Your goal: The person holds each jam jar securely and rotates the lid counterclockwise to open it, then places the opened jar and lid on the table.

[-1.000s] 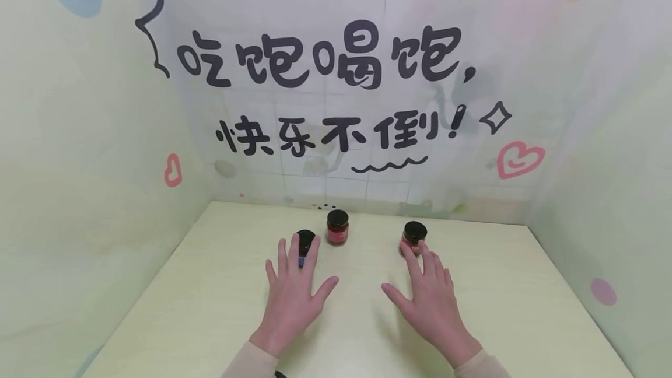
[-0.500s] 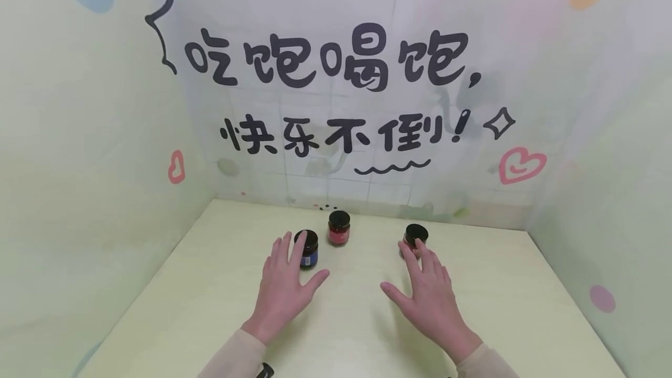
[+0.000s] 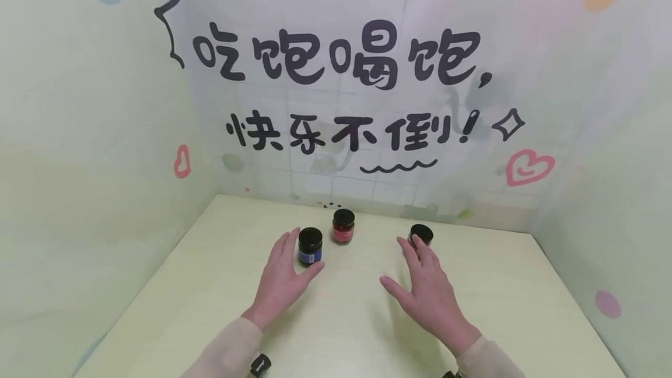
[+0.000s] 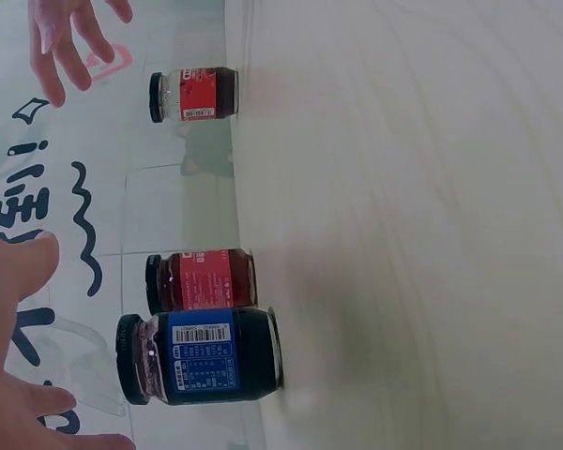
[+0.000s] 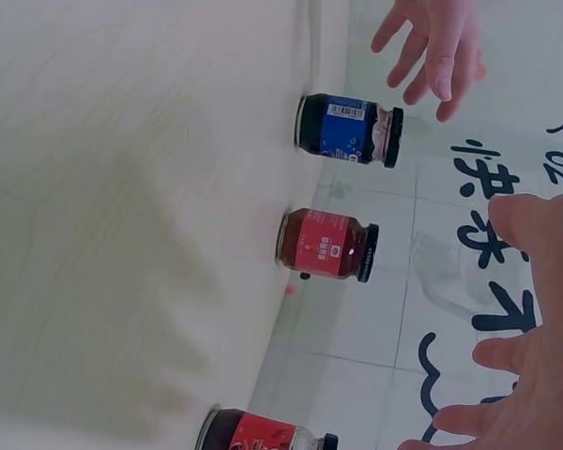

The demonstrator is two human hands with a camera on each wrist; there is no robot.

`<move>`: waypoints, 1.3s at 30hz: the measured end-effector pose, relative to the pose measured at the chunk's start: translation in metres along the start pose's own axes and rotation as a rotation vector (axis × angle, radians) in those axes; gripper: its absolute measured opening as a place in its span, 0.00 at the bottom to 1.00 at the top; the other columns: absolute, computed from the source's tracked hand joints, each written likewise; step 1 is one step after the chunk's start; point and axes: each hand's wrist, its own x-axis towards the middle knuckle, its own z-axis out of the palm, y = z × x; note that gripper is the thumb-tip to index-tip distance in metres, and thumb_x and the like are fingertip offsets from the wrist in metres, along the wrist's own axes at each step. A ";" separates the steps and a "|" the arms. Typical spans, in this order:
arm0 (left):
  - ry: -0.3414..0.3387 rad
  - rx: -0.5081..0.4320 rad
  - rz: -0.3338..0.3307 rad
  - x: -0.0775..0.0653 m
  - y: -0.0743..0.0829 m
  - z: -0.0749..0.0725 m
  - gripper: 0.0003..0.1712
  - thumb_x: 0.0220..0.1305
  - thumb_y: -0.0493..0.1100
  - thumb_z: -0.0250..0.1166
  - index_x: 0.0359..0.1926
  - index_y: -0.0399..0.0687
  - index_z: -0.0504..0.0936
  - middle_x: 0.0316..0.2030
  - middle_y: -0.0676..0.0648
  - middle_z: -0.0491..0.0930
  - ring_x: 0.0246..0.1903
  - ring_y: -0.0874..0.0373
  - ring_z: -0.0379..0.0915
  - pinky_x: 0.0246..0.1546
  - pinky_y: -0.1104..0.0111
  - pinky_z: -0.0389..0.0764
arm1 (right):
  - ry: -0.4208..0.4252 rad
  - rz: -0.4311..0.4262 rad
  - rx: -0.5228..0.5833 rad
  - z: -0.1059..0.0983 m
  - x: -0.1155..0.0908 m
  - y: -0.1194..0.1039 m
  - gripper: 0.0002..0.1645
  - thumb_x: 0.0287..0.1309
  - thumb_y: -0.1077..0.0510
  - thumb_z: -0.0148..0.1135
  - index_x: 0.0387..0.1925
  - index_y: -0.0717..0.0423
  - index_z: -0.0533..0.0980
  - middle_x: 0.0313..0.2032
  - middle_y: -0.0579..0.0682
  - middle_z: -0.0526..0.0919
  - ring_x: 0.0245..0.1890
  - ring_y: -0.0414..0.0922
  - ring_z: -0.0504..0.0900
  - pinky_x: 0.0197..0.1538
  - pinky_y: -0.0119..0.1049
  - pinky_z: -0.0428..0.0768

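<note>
My left hand (image 3: 280,279) is held above the table with thumb and fingers spread, close to a dark jar with a blue label and black lid (image 3: 310,247). Thumb and fingertips frame that jar in the head view, but the left wrist view shows them above and apart from its lid. My right hand (image 3: 430,293) hovers likewise, fingers spread and holding nothing, in front of a black-lidded jar with a red label (image 4: 199,94); in the head view its fingers partly cover that jar. Between them, farther back, stands a jar with a pinkish-red label (image 3: 343,226). All three jars are upright.
The pale wooden table (image 3: 341,331) is bounded by a printed back wall (image 3: 315,185) and side walls. Black wrist straps or mounts (image 3: 259,365) show under the sleeves at the bottom of the head view.
My left hand has shifted left off the blue-labelled jar, uncovering it in the head view. The right hand has hardly moved. The head view has turned slightly.
</note>
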 end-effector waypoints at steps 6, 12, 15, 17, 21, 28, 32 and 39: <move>-0.005 -0.071 -0.022 0.007 -0.004 -0.001 0.55 0.60 0.64 0.70 0.78 0.48 0.54 0.73 0.40 0.58 0.72 0.42 0.56 0.66 0.44 0.63 | -0.018 0.008 0.025 -0.001 0.003 -0.004 0.50 0.61 0.29 0.61 0.76 0.46 0.59 0.75 0.58 0.57 0.72 0.59 0.59 0.52 0.67 0.74; 0.002 -0.126 -0.066 0.011 -0.010 0.002 0.55 0.58 0.60 0.73 0.77 0.44 0.56 0.72 0.36 0.61 0.70 0.38 0.59 0.65 0.41 0.63 | -0.067 0.053 0.081 0.000 0.004 -0.009 0.50 0.60 0.27 0.60 0.76 0.44 0.59 0.75 0.56 0.56 0.72 0.59 0.60 0.42 0.63 0.80; 0.000 -0.156 -0.093 0.013 -0.013 0.003 0.55 0.57 0.59 0.74 0.76 0.43 0.57 0.71 0.34 0.62 0.69 0.37 0.60 0.65 0.42 0.64 | -0.073 0.055 0.090 0.001 0.005 -0.011 0.51 0.60 0.27 0.61 0.76 0.44 0.59 0.75 0.56 0.56 0.72 0.59 0.60 0.43 0.62 0.80; -0.006 -0.180 -0.114 0.015 -0.015 0.004 0.54 0.57 0.58 0.75 0.76 0.43 0.58 0.70 0.33 0.64 0.68 0.37 0.61 0.64 0.42 0.65 | -0.073 0.052 0.088 0.001 0.006 -0.012 0.51 0.59 0.27 0.61 0.76 0.44 0.59 0.75 0.56 0.56 0.72 0.59 0.60 0.43 0.62 0.80; -0.020 -0.245 -0.145 0.020 -0.021 0.007 0.55 0.56 0.56 0.76 0.76 0.44 0.57 0.69 0.32 0.65 0.67 0.37 0.63 0.62 0.43 0.68 | -0.079 0.055 0.083 0.001 0.006 -0.013 0.50 0.59 0.27 0.61 0.76 0.42 0.59 0.75 0.57 0.57 0.72 0.58 0.61 0.43 0.62 0.80; -0.041 -0.326 -0.196 0.027 -0.028 0.011 0.54 0.56 0.54 0.77 0.76 0.44 0.57 0.68 0.31 0.66 0.66 0.35 0.65 0.62 0.45 0.70 | -0.081 0.044 0.094 0.004 0.006 -0.017 0.50 0.59 0.27 0.62 0.76 0.42 0.60 0.75 0.55 0.57 0.70 0.60 0.63 0.41 0.62 0.80; -0.038 -0.336 -0.200 0.028 -0.031 0.014 0.54 0.56 0.52 0.77 0.75 0.43 0.58 0.66 0.30 0.67 0.65 0.35 0.65 0.61 0.44 0.70 | -0.084 0.033 0.088 0.008 0.007 -0.021 0.50 0.58 0.26 0.61 0.75 0.41 0.60 0.74 0.54 0.60 0.68 0.61 0.68 0.42 0.63 0.79; -0.034 -0.341 -0.209 0.035 -0.033 0.021 0.54 0.54 0.53 0.78 0.75 0.45 0.59 0.66 0.31 0.68 0.65 0.35 0.66 0.61 0.45 0.70 | -0.092 0.025 0.069 0.011 0.014 -0.031 0.48 0.58 0.28 0.63 0.75 0.39 0.61 0.72 0.53 0.63 0.67 0.57 0.69 0.46 0.64 0.78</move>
